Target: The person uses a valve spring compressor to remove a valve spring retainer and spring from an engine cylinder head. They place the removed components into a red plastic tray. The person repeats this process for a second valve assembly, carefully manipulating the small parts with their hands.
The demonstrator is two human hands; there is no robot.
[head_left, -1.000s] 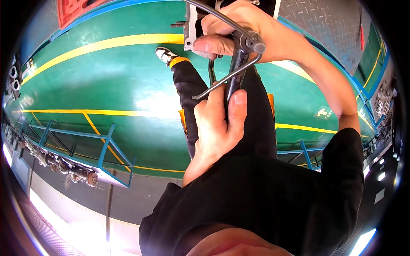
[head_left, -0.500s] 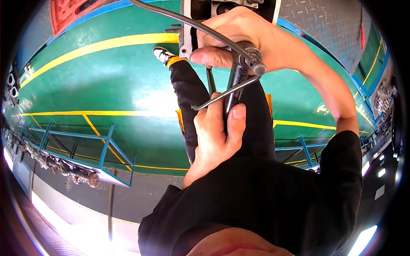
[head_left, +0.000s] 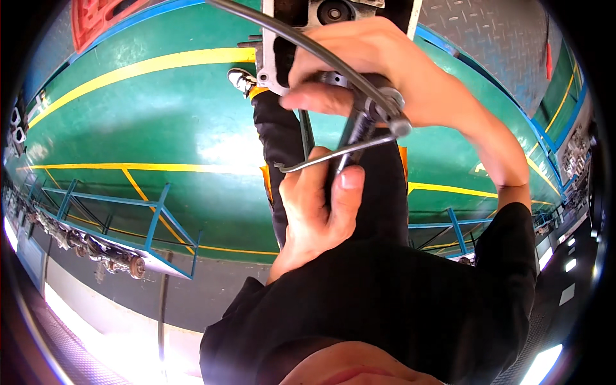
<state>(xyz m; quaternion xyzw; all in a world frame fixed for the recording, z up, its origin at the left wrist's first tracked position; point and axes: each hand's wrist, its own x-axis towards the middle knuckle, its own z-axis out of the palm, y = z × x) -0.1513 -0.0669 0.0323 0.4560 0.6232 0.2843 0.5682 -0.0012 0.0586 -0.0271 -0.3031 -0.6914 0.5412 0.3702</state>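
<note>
A dark metal tool (head_left: pixel 356 138) is held between my hands. It has a black tubular shaft, a long curved rod (head_left: pixel 282 29) reaching to the upper left, and a thin bent crossbar (head_left: pixel 343 151). My left hand (head_left: pixel 314 208) is closed round the lower shaft, thumb on the right. Above it, my right hand (head_left: pixel 378 64) is closed round the upper end near the joint of rod and shaft; its thumb is slightly blurred. Just beyond stands a light grey cast-metal engine part (head_left: pixel 266 61) with openings and a round dark recess (head_left: pixel 335 11). My right hand hides some of it.
Yellow lines cross the green floor (head_left: pixel 128 122). A blue-framed bench (head_left: pixel 157 212) bearing metal parts stands at the left. Upper right is a tread-plate surface (head_left: pixel 481 38) with a blue edge; a red tray (head_left: pixel 96 22) lies at the upper left. My shoe (head_left: pixel 241 81) is beside the engine part.
My left hand and the lower end of the shaft have shifted slightly left. The joint at the top has moved a little down and right, and more of the engine part's round recess shows.
</note>
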